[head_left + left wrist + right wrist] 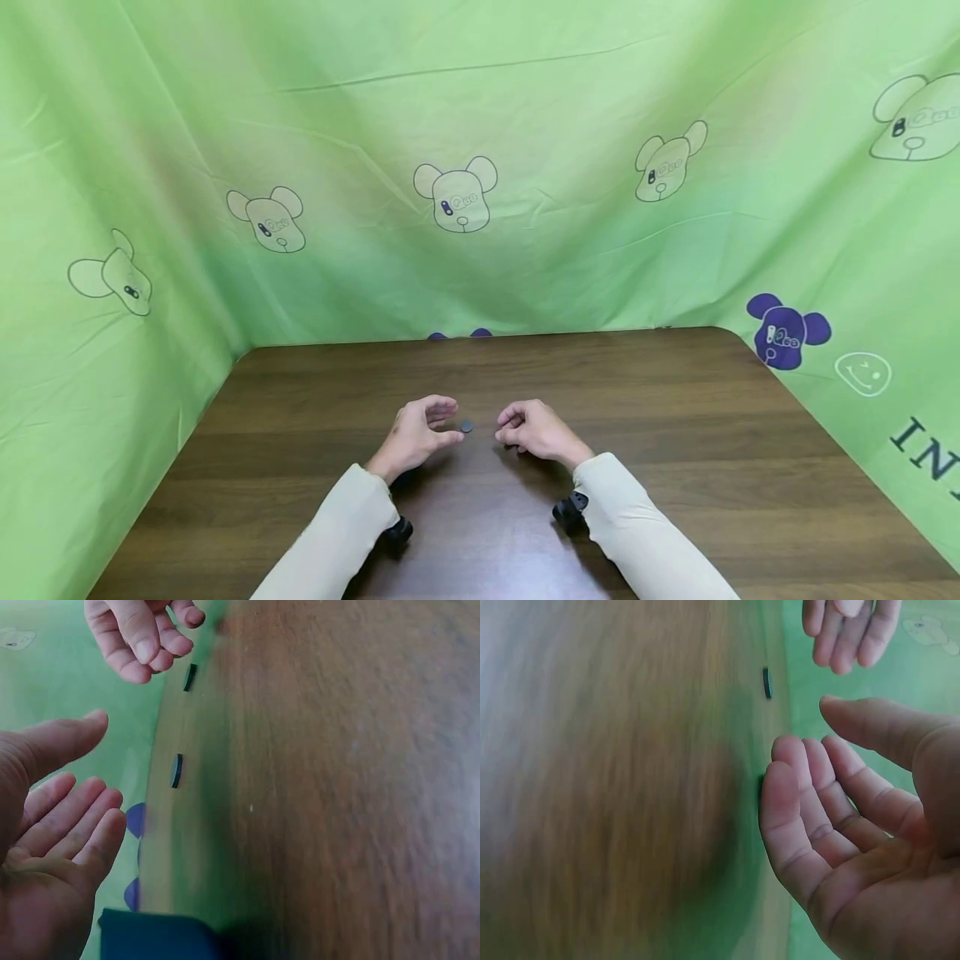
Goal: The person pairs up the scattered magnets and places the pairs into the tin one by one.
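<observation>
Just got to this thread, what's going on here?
A person's left grip is open beside one small dark disc on a wood-grain table. The right grip, fingers loosely bent, is close to a second dark disc. Both discs lie flat, apart from each other; neither grip is holding one at this moment.

Left hand (pixel 417 430), right hand (pixel 542 431), dark disc (pixel 467 426) between
</observation>
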Motion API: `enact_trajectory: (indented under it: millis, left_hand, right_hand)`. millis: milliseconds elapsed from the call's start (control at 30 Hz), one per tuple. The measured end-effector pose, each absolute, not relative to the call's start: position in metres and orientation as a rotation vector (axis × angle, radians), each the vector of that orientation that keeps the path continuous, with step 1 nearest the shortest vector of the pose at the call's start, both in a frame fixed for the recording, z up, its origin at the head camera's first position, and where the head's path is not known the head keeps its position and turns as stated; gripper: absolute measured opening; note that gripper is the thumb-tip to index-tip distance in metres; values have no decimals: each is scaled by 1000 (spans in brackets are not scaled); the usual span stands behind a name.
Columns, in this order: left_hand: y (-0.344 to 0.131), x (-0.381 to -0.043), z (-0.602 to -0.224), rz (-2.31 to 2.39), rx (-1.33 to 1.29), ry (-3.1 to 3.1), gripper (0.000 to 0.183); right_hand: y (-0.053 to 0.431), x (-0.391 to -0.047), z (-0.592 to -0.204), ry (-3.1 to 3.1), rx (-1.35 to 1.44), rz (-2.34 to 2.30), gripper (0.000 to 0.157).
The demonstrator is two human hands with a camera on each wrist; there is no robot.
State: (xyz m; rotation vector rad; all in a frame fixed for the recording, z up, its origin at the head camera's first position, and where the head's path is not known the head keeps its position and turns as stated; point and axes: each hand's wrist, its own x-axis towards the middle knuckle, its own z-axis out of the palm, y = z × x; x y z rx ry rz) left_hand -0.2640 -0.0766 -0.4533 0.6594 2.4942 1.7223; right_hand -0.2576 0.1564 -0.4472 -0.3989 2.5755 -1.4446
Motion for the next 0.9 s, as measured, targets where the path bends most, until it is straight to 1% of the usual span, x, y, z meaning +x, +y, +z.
enact_trajectory:
  millis: [367, 900]
  left_hand:
    - [-63, -269, -456, 1644, 529, 2586, 43]
    - [-47, -271, -465, 1641, 454, 2639, 35]
  right_hand:
    - [173, -262, -449, 2771, -277, -1359, 14]
    - [171, -268, -456, 2880, -265, -1288, 15]
